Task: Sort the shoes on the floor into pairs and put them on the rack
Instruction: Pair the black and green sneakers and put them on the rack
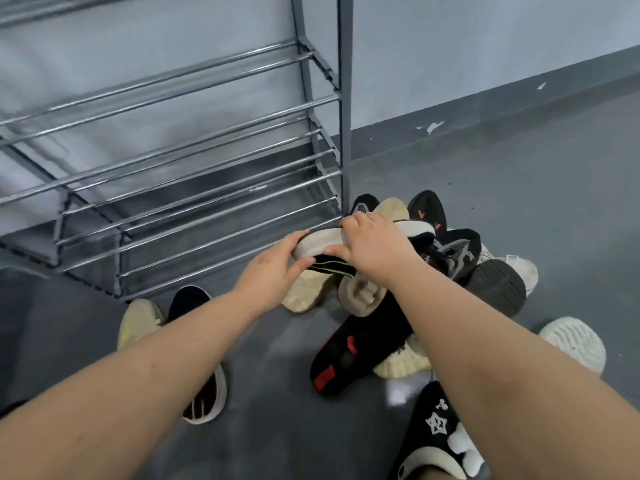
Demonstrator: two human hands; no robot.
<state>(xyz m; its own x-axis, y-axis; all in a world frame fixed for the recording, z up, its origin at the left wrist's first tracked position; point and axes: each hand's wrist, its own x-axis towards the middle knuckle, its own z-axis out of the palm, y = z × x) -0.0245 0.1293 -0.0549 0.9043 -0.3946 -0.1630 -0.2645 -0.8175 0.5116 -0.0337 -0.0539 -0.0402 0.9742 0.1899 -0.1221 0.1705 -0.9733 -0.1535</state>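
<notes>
Two bare forearms reach forward from the near edge of the view toward a heap of shoes on a grey floor [519,188]. At near right, a black slipper with white star print [437,432] sits on the person's foot. The right hand [372,245] curls over the pale sole of a black shoe with a thin green stripe [329,252], fingers over its far edge and thumb beneath, holding it sideways just above the heap. The left hand [268,270] touches that shoe's left end, thumb and fingers spread around the sole's tip; whether it grips or only steadies cannot be told. Beneath lie cream knit shoes, a black sandal with red patches [341,358] and a black-and-grey sneaker [457,252], piled against one another. At near left, a cream shoe [138,323] and a black slip-on with a white sole [204,393] lie side by side. The metal-bar shoe rack [194,174] stands at far left against the wall, its front post just beyond the heap.
</notes>
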